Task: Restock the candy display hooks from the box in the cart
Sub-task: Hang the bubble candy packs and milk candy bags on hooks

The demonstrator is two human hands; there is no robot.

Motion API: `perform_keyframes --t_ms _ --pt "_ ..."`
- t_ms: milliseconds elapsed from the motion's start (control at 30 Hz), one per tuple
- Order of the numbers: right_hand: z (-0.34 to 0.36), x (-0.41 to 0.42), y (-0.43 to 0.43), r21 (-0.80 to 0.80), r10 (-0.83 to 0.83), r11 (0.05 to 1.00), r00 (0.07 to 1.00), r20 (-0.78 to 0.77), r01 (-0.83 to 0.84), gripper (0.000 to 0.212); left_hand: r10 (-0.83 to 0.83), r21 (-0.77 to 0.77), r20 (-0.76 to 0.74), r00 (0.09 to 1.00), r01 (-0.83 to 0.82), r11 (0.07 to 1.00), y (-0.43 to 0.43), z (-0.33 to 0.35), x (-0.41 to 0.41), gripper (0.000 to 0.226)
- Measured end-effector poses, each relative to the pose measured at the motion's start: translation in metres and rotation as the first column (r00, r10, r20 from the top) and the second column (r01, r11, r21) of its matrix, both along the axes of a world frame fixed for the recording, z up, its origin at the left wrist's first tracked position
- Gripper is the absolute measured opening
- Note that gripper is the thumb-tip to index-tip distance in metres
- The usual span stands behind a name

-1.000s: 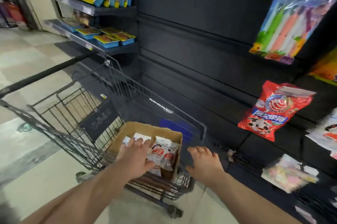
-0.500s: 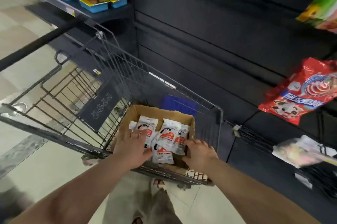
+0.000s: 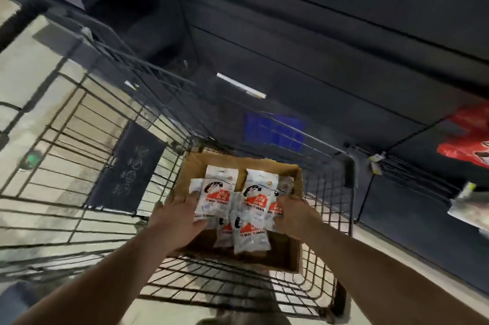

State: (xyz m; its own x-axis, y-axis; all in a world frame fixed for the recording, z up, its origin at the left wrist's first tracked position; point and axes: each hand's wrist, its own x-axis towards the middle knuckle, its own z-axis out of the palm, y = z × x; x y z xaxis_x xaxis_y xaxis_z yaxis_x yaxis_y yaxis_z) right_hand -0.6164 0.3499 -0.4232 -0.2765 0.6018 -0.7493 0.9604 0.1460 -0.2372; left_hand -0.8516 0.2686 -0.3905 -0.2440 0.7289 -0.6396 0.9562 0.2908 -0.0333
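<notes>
Head view. The left hand (image 3: 174, 219) lies on the leftmost of the bags (image 3: 219, 192) in the box (image 3: 238, 160). Its fingers run along the bag's side edge and its thumb crosses the lower front, gripping it. The right hand (image 3: 293, 216) has its fingers curled onto the right edge of the cluster and grips the outermost bag there. Risks, as judged: the bags overlap loosely, so a two-sided lift may drag unheld bags partway up and drop them into the cart (image 3: 349, 174) or onto the floor (image 3: 26, 86). The slick film could slide out of a thumb grip. The small hang holes near the bag tops may tear if forced onto a peg. The hooks (image 3: 397, 163) stand to the right, beyond the cart rim, so the carry crosses the wire edge, where a bag could snag. Containers: the box is open-topped cardboard and sits in the cart's near right part, close to the right wall. It holds at least five white-and-red bags, leaning and overlapped, with bare cardboard showing at its near end. A dark panel (image 3: 127, 168) hangs on the cart's left side.
</notes>
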Motion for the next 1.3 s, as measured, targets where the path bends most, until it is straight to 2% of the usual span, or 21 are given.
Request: perform_keyframes --t_ms 267,467,600,700,833,933,1067,1167,1300 --pt "-0.059 -0.020 0.034 -0.037 -0.004 0.999 1.000 0.030 0.006 0.051 0.026 -0.051 0.110 0.994 -0.020 0.998 0.044 -0.059 -0.004 0.079" --pt "-0.112 -0.028 0.046 -0.074 -0.177 0.981 0.982 0.062 0.181 0.054 0.019 -0.096 0.153 0.988 -0.004 0.995 0.060 -0.116 -0.017 0.077" --pt "-0.154 -0.030 0.047 -0.137 -0.437 0.890 0.899 0.023 0.436 0.054 0.039 -0.139 0.196 0.980 -0.012 0.990 0.068 -0.162 -0.027 0.078" --pt "-0.182 -0.030 0.048 -0.165 -0.546 0.828 0.838 -0.021 0.536 0.052 0.088 -0.148 0.234 0.968 -0.054 0.987 0.073 -0.196 -0.033 0.078" --pt "-0.212 -0.032 0.053 -0.067 -0.631 0.775 0.770 -0.094 0.628 0.043 0.166 -0.135 0.252 0.953 -0.136 0.982 0.084 -0.231 -0.041 0.078" --pt "-0.227 -0.038 0.060 0.034 -0.684 0.722 0.721 -0.113 0.691 0.052 0.266 -0.123 0.284 0.921 -0.240 0.963 0.091 -0.256 -0.048 0.074" --pt "-0.235 -0.043 0.063 0.062 -0.775 0.596 0.594 -0.216 0.800 0.043 0.489 -0.148 0.281 0.826 -0.466 0.872 0.097 -0.287 -0.052 0.079" --pt "-0.236 -0.045 0.062 0.064 -0.808 0.530 0.527 -0.266 0.845 0.041 0.680 -0.123 0.294 0.672 -0.679 0.724 0.103 -0.294 -0.049 0.072" --pt "-0.235 -0.049 0.058 0.027 -0.839 0.460 0.445 -0.312 0.887 0.032 0.782 -0.090 0.392 0.485 -0.825 0.557 0.110 -0.290 -0.047 0.051"
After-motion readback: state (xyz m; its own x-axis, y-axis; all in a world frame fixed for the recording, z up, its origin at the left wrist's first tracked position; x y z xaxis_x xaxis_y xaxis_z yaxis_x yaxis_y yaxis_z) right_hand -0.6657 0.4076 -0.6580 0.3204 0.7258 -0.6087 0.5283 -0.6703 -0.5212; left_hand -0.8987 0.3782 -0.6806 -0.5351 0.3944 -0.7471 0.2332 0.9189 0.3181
